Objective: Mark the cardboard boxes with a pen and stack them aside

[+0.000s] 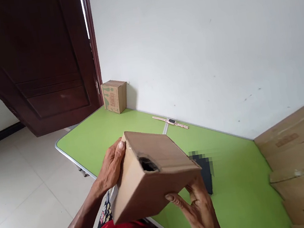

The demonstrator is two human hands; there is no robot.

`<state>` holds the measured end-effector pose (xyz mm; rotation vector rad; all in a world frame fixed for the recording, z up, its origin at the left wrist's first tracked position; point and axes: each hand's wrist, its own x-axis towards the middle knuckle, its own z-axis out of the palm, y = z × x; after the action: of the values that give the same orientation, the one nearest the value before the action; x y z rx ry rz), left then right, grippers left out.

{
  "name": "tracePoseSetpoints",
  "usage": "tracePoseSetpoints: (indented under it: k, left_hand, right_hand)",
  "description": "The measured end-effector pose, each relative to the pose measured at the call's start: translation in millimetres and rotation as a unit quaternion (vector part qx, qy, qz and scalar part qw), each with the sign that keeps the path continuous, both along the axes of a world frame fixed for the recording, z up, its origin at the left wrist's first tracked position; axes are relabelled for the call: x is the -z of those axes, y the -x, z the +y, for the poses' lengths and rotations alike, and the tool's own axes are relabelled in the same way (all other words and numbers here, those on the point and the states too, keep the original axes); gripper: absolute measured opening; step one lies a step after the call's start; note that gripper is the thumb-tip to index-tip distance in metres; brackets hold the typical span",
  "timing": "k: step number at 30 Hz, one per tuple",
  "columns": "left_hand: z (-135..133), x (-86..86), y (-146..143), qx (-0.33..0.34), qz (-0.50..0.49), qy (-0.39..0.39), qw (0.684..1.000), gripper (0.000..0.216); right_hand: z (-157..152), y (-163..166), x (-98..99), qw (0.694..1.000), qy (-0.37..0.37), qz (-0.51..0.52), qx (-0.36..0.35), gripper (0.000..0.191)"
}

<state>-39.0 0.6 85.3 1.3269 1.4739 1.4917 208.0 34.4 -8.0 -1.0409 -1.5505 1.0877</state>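
A plain brown cardboard box (157, 149) is held tilted above the near edge of the table, with a torn dark hole (148, 164) at one of its corners. My left hand (113, 164) grips the box's left side, thumb near the upper edge. At the right, my right hand (194, 202) is closed around the lower right end, its thumb against the front face and the other fingers partly hidden behind. Just beyond the right hand lies a flat dark object (206, 174), partly pixelated and partly covered by the box.
The green table (236, 192) stands against a white wall. A small printed carton (115, 96) sits at its far left corner. A pink-strapped watch (171, 121) lies along the wall edge. Large cardboard pieces (301, 153) take up the right side. A dark wooden door (48, 60) is at the left.
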Motion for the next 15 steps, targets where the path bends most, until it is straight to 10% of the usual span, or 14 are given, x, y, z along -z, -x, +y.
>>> tracePoseSetpoints:
  k: [7,15]
  left_hand:
    - [16,9.9,-15,0.097,0.003,0.029,0.995,0.07]
    - [8,4.8,1,0.032,0.136,-0.047,0.989,0.055]
  right_hand:
    - [-7,-11,51.2,0.951,0.243,0.183,-0.046,0.083]
    - [-42,21,32.2,0.963,0.204,0.176,0.003,0.091]
